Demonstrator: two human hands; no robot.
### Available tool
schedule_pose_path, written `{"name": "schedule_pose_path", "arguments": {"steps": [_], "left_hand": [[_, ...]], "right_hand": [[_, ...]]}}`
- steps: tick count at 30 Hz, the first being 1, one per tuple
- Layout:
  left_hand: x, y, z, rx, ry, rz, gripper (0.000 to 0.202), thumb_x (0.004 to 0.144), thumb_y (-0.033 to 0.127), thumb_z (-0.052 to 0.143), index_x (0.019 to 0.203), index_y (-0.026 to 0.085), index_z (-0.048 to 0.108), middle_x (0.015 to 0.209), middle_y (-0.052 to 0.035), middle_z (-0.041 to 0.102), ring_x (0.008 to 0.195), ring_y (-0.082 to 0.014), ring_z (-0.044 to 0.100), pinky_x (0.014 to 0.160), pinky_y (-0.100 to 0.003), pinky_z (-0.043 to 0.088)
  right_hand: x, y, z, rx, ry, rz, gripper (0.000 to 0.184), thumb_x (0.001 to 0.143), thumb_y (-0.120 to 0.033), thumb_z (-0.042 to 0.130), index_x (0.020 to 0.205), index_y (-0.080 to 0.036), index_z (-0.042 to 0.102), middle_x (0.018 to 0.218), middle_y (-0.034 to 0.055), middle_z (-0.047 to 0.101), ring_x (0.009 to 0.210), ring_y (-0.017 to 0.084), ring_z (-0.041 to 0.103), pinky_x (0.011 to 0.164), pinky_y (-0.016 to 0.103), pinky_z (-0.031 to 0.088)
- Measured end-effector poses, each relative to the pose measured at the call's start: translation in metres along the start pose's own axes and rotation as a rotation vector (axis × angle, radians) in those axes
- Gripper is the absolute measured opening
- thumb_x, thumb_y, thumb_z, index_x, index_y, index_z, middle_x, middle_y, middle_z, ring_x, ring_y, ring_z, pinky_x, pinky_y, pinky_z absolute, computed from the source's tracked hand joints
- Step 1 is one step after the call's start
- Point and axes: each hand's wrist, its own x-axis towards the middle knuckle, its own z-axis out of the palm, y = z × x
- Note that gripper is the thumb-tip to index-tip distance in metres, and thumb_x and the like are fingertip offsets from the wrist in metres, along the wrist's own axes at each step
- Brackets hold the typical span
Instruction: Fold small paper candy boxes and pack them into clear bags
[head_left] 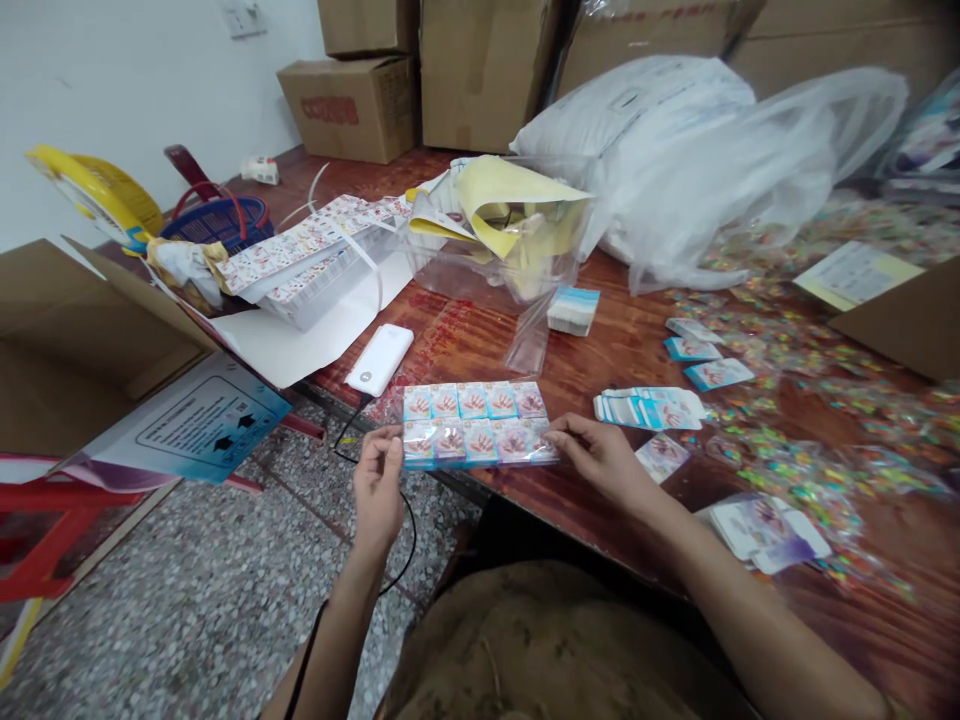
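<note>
My left hand [377, 483] and my right hand [598, 455] grip the two ends of a block of small card packs [472, 425], two rows of blue and pink packs in clear wrap. The block rests at the near edge of the dark wooden table [615, 350]. A fanned row of similar packs [649, 408] lies just right of my right hand, and one loose pack [661, 455] lies beside my right wrist.
A white power bank [379, 358] with a black cable lies left of the block. Behind it are a clear bag with yellow paper [510, 235], a tray of packs [315, 255], big plastic bags [720, 150] and cardboard boxes [352, 105]. Shiny stickers [817, 400] cover the right side.
</note>
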Motion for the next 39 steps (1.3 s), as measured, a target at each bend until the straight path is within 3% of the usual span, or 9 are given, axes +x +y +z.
{"name": "schedule_pose_path", "arguments": {"steps": [10, 15, 21, 25, 28, 32, 34, 37, 39], "left_hand": [[0.010, -0.006, 0.002, 0.097, 0.014, -0.003, 0.031, 0.082, 0.043, 0.068, 0.075, 0.019, 0.051, 0.083, 0.0002, 0.056, 0.081, -0.0133, 0.052, 0.079, -0.025, 0.041], [0.008, -0.007, 0.005, 0.126, 0.028, -0.013, 0.031, 0.083, 0.044, 0.066, 0.074, 0.019, 0.050, 0.075, 0.0026, 0.051, 0.072, -0.0119, 0.047, 0.072, -0.023, 0.039], [0.009, -0.006, 0.008, 0.169, 0.011, -0.083, 0.037, 0.083, 0.052, 0.061, 0.073, 0.018, 0.051, 0.068, 0.0030, 0.050, 0.066, -0.0117, 0.044, 0.065, -0.023, 0.038], [0.012, -0.003, 0.007, 0.179, -0.031, -0.108, 0.039, 0.083, 0.053, 0.060, 0.070, 0.019, 0.049, 0.064, 0.0042, 0.047, 0.062, -0.0109, 0.042, 0.062, -0.023, 0.037], [0.013, -0.006, 0.005, 0.248, -0.062, -0.097, 0.036, 0.086, 0.049, 0.056, 0.069, 0.019, 0.047, 0.063, 0.0042, 0.045, 0.060, -0.0111, 0.042, 0.061, -0.023, 0.038], [0.011, -0.008, 0.001, 0.439, -0.067, -0.001, 0.022, 0.088, 0.038, 0.053, 0.077, 0.020, 0.049, 0.069, 0.0016, 0.051, 0.064, -0.0139, 0.049, 0.064, -0.026, 0.041], [0.010, 0.000, 0.001, 0.598, 0.017, 0.127, 0.012, 0.089, 0.032, 0.054, 0.087, 0.019, 0.052, 0.079, -0.0018, 0.056, 0.073, -0.0170, 0.054, 0.071, -0.030, 0.044], [0.014, 0.024, 0.007, 0.877, 0.189, 0.475, 0.010, 0.092, 0.022, 0.047, 0.096, 0.018, 0.056, 0.091, -0.0077, 0.061, 0.088, -0.0218, 0.056, 0.085, -0.039, 0.044], [0.023, 0.040, 0.018, 0.960, 0.153, 0.672, 0.015, 0.094, 0.019, 0.045, 0.100, 0.018, 0.058, 0.097, -0.0096, 0.062, 0.097, -0.0238, 0.055, 0.092, -0.043, 0.043]], "right_hand": [[-0.003, 0.010, 0.010, -0.123, 0.139, -0.016, 0.021, 0.092, -0.037, 0.052, 0.080, -0.021, 0.061, 0.073, 0.0023, 0.066, 0.064, 0.017, 0.061, 0.061, 0.027, 0.047], [-0.001, 0.019, 0.022, -0.113, 0.250, 0.127, 0.023, 0.092, -0.042, 0.049, 0.103, -0.022, 0.049, 0.075, 0.0035, 0.068, 0.060, 0.020, 0.064, 0.060, 0.031, 0.048], [0.007, 0.024, 0.026, -0.222, 0.166, 0.269, 0.030, 0.097, -0.039, 0.031, 0.113, -0.021, 0.049, 0.082, 0.0088, 0.070, 0.054, 0.023, 0.064, 0.055, 0.033, 0.046], [0.016, 0.029, 0.017, -0.412, 0.061, 0.242, 0.029, 0.095, -0.032, 0.036, 0.113, -0.018, 0.054, 0.075, 0.0090, 0.070, 0.060, 0.026, 0.067, 0.058, 0.033, 0.046], [0.022, 0.022, 0.009, -0.578, 0.164, 0.134, 0.024, 0.093, -0.027, 0.042, 0.105, -0.016, 0.060, 0.088, 0.0136, 0.070, 0.074, 0.028, 0.068, 0.064, 0.035, 0.049], [0.030, -0.009, 0.007, -0.614, 0.361, -0.164, 0.023, 0.097, -0.029, 0.044, 0.094, -0.018, 0.064, 0.094, 0.0126, 0.067, 0.086, 0.026, 0.064, 0.076, 0.036, 0.051], [0.037, -0.024, 0.012, -0.534, 0.276, -0.341, 0.020, 0.097, -0.026, 0.047, 0.096, -0.019, 0.065, 0.095, 0.0103, 0.067, 0.090, 0.023, 0.062, 0.082, 0.035, 0.050], [0.051, -0.034, 0.023, -0.455, 0.074, -0.493, 0.018, 0.097, -0.024, 0.048, 0.099, -0.020, 0.066, 0.100, 0.0089, 0.067, 0.094, 0.022, 0.062, 0.085, 0.034, 0.051], [0.062, -0.033, 0.028, -0.484, -0.027, -0.520, 0.019, 0.096, -0.024, 0.049, 0.100, -0.020, 0.067, 0.101, 0.0093, 0.067, 0.095, 0.022, 0.061, 0.085, 0.035, 0.051]]}}
